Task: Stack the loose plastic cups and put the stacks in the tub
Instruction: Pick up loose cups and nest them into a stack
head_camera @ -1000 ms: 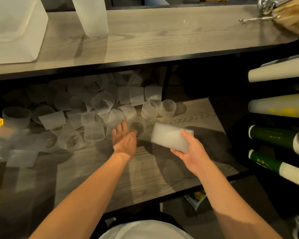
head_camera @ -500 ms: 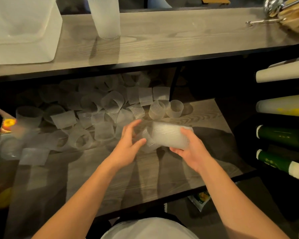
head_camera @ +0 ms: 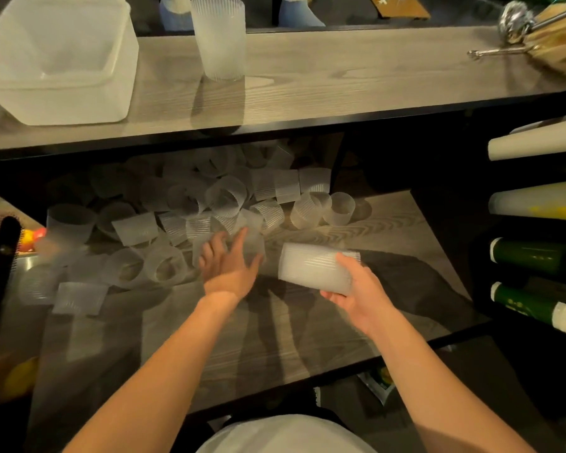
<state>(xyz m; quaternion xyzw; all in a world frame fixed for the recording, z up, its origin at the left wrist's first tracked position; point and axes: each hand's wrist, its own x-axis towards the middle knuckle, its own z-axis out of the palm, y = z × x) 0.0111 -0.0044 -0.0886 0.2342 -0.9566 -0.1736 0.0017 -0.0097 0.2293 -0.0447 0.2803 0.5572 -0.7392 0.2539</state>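
A: Your right hand (head_camera: 356,292)?
B: Fingers curled round a stack of ribbed cups (head_camera: 314,268), held sideways above the lower shelf (head_camera: 389,223).
A: Your left hand (head_camera: 231,266)?
B: Fingers spread, empty, reaching at the loose cups (head_camera: 223,199) heaped at 11 o'clock.
A: The tub (head_camera: 58,60)?
B: Upper shelf (head_camera: 340,76), 10 o'clock, beside an upright stack (head_camera: 219,37).

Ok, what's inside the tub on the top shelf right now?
The tub looks empty through its frosted walls; no stacks inside. One tall stack stands beside it on the shelf.
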